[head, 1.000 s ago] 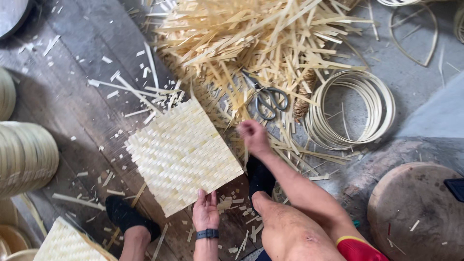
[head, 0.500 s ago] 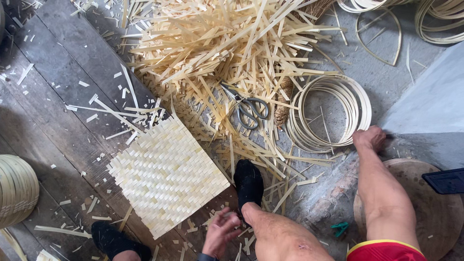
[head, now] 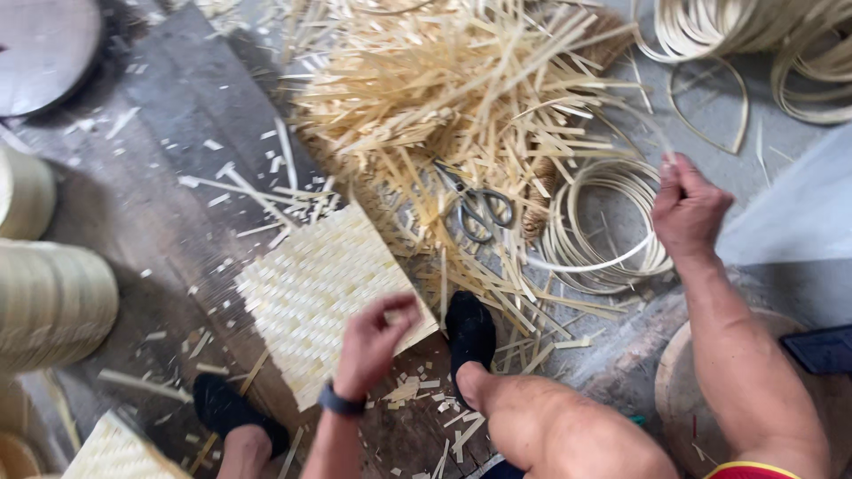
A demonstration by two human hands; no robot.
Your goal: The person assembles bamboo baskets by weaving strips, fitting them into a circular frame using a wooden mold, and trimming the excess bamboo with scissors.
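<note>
So our mat (head: pixel 324 297) lies woven; left hand (head: pixel 373 341) hovers loosely curled, empty, right hand (head: pixel 685 211) gripping a hoop (head: pixel 603 226), unfitted.

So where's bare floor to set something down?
Barest: the dark planks between the woven mat and the round lid, though chip-littered; also the grey floor right of the rings. Crowded: the strip pile around the scissors.

Person, seen from above. Arms bare to the shoulder; legs bare at the knee. Left hand (head: pixel 373 341): dark band with a small watch face (head: pixel 340 402) at the wrist. Right hand (head: pixel 688 208): nothing worn. Feet: black slip-on shoes (head: pixel 470 330). Torso: red garment with yellow trim (head: pixel 754 469).
</note>
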